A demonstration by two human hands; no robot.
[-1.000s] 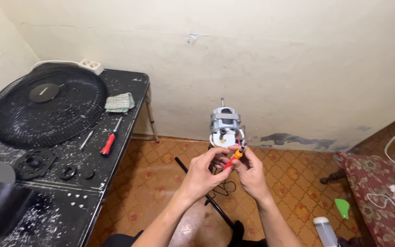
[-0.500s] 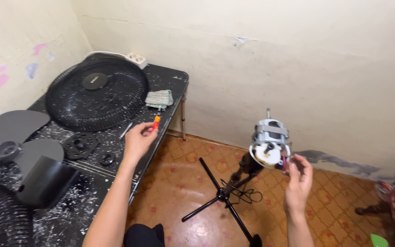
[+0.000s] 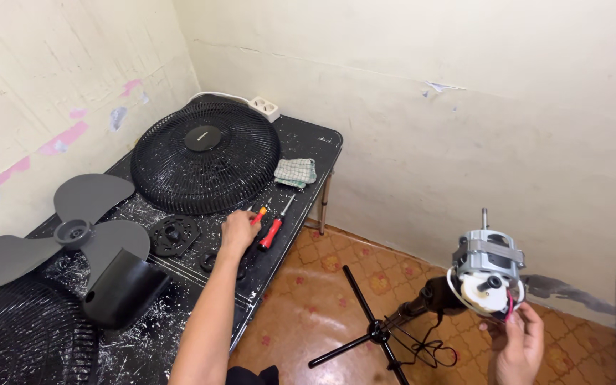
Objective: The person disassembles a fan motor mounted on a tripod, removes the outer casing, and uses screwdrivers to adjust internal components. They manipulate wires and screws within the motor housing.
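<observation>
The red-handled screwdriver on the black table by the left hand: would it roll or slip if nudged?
The red-handled screwdriver looks rigid, with a rounded handle and thin shaft, so it would probably roll sideways if pushed. It lies flat on the black table, so tipping seems unlikely. The left hand rests beside it.

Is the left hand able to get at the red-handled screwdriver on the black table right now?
Probably yes. The left hand rests on the black table right beside the red-handled screwdriver, holding a small orange-handled tool, and nothing lies between them.
</observation>
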